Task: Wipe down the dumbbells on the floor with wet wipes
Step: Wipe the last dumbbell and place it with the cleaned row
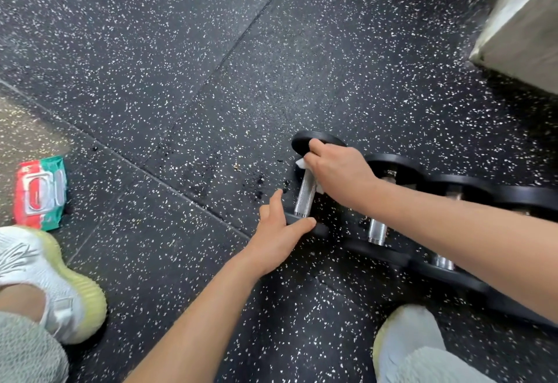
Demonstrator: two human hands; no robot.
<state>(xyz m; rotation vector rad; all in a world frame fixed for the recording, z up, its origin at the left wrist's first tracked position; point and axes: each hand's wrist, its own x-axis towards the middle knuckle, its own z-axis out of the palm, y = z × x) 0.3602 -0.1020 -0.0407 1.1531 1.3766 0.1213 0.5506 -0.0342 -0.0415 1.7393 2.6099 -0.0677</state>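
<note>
Three black dumbbells lie side by side on the speckled rubber floor. The leftmost dumbbell [305, 194] has a knurled silver handle. My right hand [338, 171] presses a white wet wipe [300, 163] against the handle's far end, by the far black head. My left hand [276, 231] grips the near head of the same dumbbell, thumb and fingers around its rim. A second dumbbell [377, 231] and a third dumbbell [444, 262] lie to the right, partly hidden under my right forearm. A red and green wet wipe pack [39, 194] lies on the floor at far left.
My left shoe [51, 280] is at the lower left and my right shoe [407, 334] at the lower right. A pale block or bench base [525, 26] stands at the top right corner. Dark damp spots [256, 183] mark the floor left of the dumbbell.
</note>
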